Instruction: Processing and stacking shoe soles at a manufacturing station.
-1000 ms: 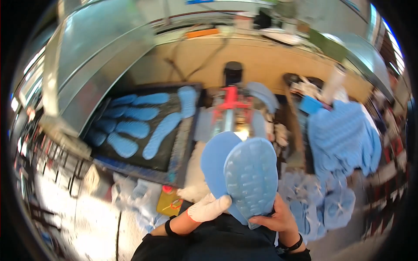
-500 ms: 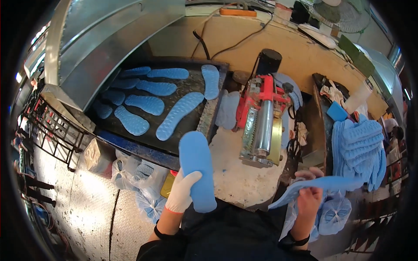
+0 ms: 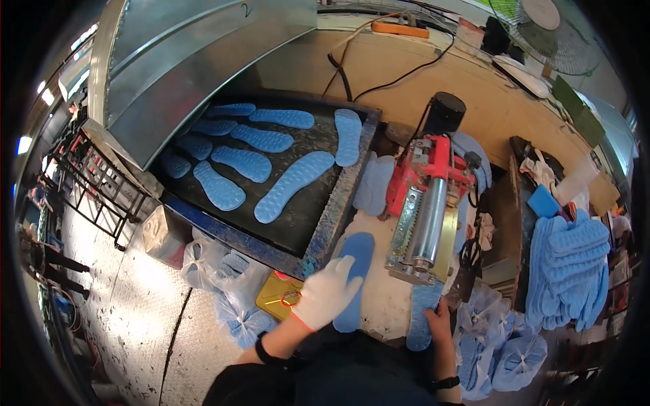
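Observation:
My left hand (image 3: 328, 296), in a white glove, lies over a flat blue insole (image 3: 359, 250) on the pale worktop, its fingers stretched out across it. My bare right hand (image 3: 440, 325) grips the edge of another blue insole (image 3: 421, 314), which shows a bumpy surface. The far end of that insole meets the front of a red machine with a shiny metal roller (image 3: 426, 227), where the machine hides it. To the left, several bumpy blue insoles (image 3: 294, 186) are spread out on a dark tray (image 3: 308, 230) with a blue rim.
A sheet-metal hood (image 3: 217, 61) hangs over the tray's far left. Stacked blue insoles (image 3: 569, 271) stand at the right. Clear bags of insoles (image 3: 518, 358) sit below them, with more bags (image 3: 237, 291) at the left near a yellow container (image 3: 274, 298). A black cable (image 3: 423, 64) crosses the back panel.
My left hand has lowered its insole from the air onto the worktop. My right hand has brought its insole leftward to the front of the roller machine. The view has shifted slightly.

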### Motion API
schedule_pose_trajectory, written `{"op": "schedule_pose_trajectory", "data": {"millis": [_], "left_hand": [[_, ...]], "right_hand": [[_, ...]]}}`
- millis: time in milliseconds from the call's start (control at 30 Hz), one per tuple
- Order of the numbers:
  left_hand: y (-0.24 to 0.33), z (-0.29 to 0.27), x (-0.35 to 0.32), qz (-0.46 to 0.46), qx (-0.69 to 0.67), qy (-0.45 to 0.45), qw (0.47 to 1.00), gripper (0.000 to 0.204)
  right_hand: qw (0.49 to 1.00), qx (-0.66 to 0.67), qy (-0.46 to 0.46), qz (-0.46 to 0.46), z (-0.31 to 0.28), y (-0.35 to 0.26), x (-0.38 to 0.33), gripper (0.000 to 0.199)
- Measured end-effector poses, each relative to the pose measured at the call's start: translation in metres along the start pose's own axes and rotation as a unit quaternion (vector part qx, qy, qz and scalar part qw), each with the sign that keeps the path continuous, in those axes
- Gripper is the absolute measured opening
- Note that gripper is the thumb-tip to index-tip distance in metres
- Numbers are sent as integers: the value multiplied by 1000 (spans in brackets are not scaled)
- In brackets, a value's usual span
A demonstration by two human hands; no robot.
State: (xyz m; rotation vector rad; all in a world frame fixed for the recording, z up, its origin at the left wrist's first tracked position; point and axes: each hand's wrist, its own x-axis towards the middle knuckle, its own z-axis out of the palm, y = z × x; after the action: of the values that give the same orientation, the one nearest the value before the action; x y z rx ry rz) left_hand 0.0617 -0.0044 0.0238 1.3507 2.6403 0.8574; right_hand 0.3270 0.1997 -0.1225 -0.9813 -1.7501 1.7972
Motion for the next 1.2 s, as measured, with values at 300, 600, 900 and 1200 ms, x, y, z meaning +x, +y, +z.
{"op": "schedule_pose_trajectory", "data": {"millis": [300,600,900,1200], "left_hand": [[-117,-77,182,-85,193,38,977,89],[-151,-68,210,-119,172,-42,977,90],[-149,-68,212,-13,309,-32,951,74],[-158,-36,273,12,299,-83,950,47]], "right_hand": [[926,-357,81,-92,4,-26,9,64],[886,-445,72,-111,0,-16,5,61],[890,-439,56,-114,6,-8,-3,55],[871,-466,107,-112,-22,18,-12,30]]}}
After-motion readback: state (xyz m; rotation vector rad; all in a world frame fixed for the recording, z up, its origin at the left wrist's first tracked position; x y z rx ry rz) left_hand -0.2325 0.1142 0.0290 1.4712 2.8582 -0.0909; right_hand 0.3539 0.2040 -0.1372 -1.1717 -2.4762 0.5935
